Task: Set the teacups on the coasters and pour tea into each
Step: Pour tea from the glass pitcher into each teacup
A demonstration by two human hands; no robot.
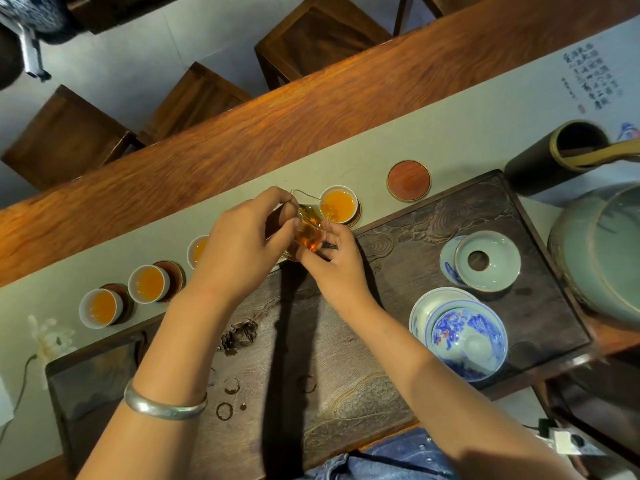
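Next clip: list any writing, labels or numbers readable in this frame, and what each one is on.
Nothing can be quoted.
Columns of brush calligraphy with a small red seal, on the pale table runner at far right: too small and blurred to read.
Teacups, coasters, glass pitcher, tea tray: no text visible.

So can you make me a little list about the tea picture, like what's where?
left hand: grips glass pitcher
right hand: steadies pitcher from below
pitcher: tilted, amber tea inside
filled teacups: four; rightmost teacup beside the spout
empty coaster: no cup, right end of row
tea tray: dark carved wood, holds blue-and-white gaiwan
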